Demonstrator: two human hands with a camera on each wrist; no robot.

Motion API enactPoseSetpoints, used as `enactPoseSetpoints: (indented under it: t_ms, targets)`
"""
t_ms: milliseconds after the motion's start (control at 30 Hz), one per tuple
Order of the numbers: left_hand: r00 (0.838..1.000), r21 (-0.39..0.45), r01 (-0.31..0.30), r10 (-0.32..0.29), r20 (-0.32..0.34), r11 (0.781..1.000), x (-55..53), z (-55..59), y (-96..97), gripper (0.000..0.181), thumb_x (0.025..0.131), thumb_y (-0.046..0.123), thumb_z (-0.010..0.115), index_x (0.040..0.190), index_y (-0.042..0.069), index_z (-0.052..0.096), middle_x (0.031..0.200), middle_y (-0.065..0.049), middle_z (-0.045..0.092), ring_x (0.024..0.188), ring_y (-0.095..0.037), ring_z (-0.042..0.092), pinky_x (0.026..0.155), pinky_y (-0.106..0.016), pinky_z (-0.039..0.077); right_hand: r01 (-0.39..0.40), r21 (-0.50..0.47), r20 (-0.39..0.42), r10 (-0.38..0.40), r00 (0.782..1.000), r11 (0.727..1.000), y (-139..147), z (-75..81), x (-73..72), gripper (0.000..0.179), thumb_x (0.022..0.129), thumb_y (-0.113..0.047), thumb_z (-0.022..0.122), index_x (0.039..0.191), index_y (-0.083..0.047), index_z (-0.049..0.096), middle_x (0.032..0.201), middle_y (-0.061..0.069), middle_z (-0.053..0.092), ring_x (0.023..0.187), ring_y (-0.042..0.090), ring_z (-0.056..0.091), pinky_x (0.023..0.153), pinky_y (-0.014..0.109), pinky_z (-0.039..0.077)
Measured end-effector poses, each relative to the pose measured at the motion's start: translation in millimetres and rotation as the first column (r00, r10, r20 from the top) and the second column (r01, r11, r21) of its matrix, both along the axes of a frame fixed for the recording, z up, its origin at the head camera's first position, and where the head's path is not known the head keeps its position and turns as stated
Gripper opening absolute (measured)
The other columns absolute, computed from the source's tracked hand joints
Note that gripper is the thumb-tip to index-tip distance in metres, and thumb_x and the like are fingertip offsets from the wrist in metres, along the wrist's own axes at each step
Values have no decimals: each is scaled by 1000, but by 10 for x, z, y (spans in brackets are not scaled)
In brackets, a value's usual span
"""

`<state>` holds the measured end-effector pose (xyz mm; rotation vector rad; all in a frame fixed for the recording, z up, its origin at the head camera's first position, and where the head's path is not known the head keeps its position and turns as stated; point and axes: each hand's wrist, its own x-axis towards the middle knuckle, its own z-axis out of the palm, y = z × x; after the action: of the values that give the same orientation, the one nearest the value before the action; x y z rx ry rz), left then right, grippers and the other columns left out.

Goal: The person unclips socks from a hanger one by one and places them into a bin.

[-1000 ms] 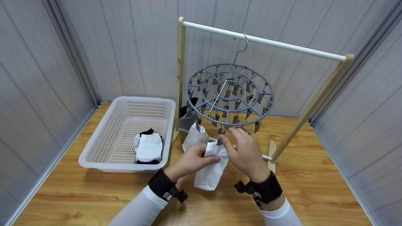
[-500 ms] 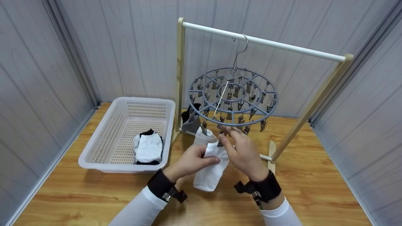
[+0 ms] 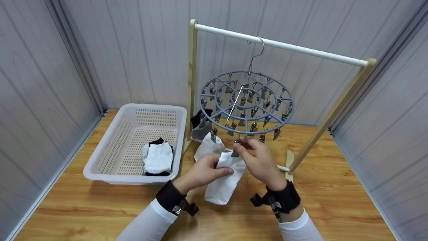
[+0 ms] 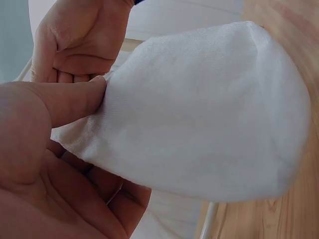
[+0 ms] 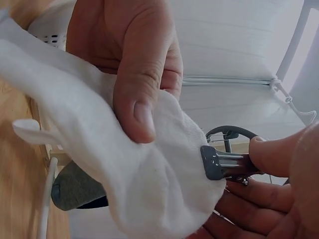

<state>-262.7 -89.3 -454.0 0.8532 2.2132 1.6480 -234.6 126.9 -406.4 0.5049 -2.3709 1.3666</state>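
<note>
A white sock (image 3: 221,189) is held at a metal clip (image 5: 214,163) below the round hanger's (image 3: 247,133) front rim.
The sock is pinched by the left hand (image 3: 203,171); the clip, its jaws over the sock's edge, is pinched by the right hand (image 3: 260,161) near it.

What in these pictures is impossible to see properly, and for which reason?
Head view: how many pieces lie under the white cloth in the basket; it mostly covers them.
Head view: part of the farther white sock, hidden by the left grip.
Right wrist view: one end of the held sock, cut off by the left edge.
</note>
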Motion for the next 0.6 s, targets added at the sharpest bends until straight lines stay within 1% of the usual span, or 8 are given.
enactPoseSetpoints:
  t_ms: [67, 167, 300, 400, 600]
  targets:
    - [1000, -1, -2, 2, 3, 1000, 5, 10, -7, 28, 103, 21, 82, 118, -2, 77, 104, -6, 80, 89, -13, 74, 77, -27, 61, 0, -19, -2, 0, 1000, 1000, -2, -4, -7, 18, 107, -19, 77, 117, -4, 80, 111, 5, 80, 105, 25, 74, 98, 49, 59]
    - [1000, 2, 6, -6, 10, 1000, 8, 24, -17, 27, 104, 21, 81, 118, -2, 78, 103, -7, 81, 88, -14, 74, 77, -28, 61, 3, -56, 23, -2, 1000, 998, 1, -7, -10, 16, 106, -18, 79, 113, -4, 80, 106, 3, 80, 100, 22, 73, 94, 41, 58]
    - [1000, -1, 10, -10, -18, 1000, 7, 36, -28, 25, 104, 20, 81, 115, -2, 79, 100, -7, 81, 85, -12, 73, 74, -26, 60, 15, -106, 52, -10, 999, 994, 10, -3, -2, 15, 104, -19, 81, 110, -5, 81, 101, 1, 79, 95, 20, 72, 86, 33, 56]
    - [999, -8, 4, -4, -49, 1000, 4, 39, -33, 23, 103, 20, 81, 112, -1, 80, 98, -7, 81, 82, -11, 72, 71, -26, 59, 9, -138, 49, -3, 999, 990, 13, 3, -2, 13, 103, -17, 83, 107, -5, 82, 100, 3, 80, 93, 21, 72, 83, 31, 56]
    - [999, -12, -1, 1, -46, 1000, 5, 43, -34, 22, 103, 20, 82, 110, -1, 79, 96, -6, 80, 80, -11, 72, 70, -26, 59, -12, -183, 25, 16, 1000, 983, 24, -1, -11, 12, 101, -16, 85, 104, -5, 85, 97, 3, 82, 87, 20, 74, 74, 27, 55]
